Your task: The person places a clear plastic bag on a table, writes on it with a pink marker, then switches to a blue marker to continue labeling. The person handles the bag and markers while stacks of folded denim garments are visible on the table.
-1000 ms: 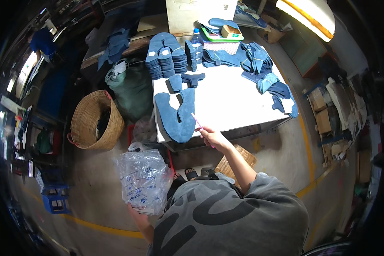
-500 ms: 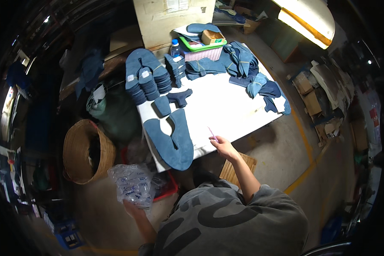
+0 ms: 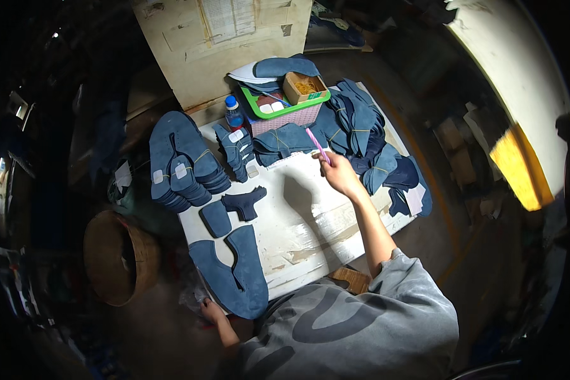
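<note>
A pink striped pen (image 3: pixel 317 144) is gripped in my right hand (image 3: pixel 341 175), raised over the white-topped table, its upper end near a banded bundle of blue pieces (image 3: pixel 291 140). My left hand (image 3: pixel 213 311) is low beside the table's near left corner, fingers closed at the edge of a clear plastic bag (image 3: pixel 192 295), which is dim and partly hidden. Close to that hand lies a large U-shaped blue piece (image 3: pixel 250 278), overhanging the table edge. Above it are a small blue piece (image 3: pixel 216 219) and a dark T-shaped piece (image 3: pixel 246 204).
Stacked blue pieces (image 3: pixel 182 158) stand at the table's left. A blue-capped bottle (image 3: pixel 234 113) and a pink basket with a green tray (image 3: pixel 278 114) holding a small box (image 3: pixel 304 87) are behind. More bundles (image 3: pixel 360 126) lie right. A lamp (image 3: pixel 513 95) hangs close; a wicker basket (image 3: pixel 121 258) stands left.
My right hand has reached farther over the table with the pen. My left hand has moved with the plastic bag toward the table's corner. The view has shifted, and the lamp appears larger.
</note>
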The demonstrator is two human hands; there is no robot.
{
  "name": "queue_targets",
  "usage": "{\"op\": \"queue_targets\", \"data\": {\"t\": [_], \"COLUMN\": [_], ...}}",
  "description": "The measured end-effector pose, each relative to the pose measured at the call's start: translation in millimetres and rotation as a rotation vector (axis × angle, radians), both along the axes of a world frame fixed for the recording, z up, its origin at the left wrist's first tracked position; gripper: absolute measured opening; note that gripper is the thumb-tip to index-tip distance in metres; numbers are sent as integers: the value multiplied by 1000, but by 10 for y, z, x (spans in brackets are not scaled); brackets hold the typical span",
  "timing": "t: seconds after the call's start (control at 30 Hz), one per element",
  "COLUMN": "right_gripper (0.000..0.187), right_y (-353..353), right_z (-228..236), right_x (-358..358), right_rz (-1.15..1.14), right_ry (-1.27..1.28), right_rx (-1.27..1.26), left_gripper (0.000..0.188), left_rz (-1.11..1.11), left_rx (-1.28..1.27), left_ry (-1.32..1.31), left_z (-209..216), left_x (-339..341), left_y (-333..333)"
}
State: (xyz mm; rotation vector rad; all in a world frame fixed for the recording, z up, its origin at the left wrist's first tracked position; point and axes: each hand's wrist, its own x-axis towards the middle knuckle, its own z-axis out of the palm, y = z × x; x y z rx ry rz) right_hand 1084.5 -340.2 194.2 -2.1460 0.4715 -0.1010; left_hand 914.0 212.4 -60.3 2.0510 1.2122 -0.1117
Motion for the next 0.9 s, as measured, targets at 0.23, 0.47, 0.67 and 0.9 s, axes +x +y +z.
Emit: {"op": "queue_targets", "data": {"t": [0.23,0.47,0.67,0.9], "right_gripper": [26,40,50,60], "right_y": [-225,52,127,-6], "right_z": [659,543,426,524], "right_x": [1475,2585,2854,2814], "right_rz": [165,555,523,460], "right_ry": [-385,105,273,201], "right_rx": [-454,-709,-875,-868], "left_gripper": [50,50,51,48], "left_rz": [-33,9,36,49], "left_rx": [225,232,254,272], "left_ry": [123,117,201,219], "left_z": [170,199,196,161], "left_x": [-2,5,-35,-54], "left_y": [-107,-142,-113,-105]}}
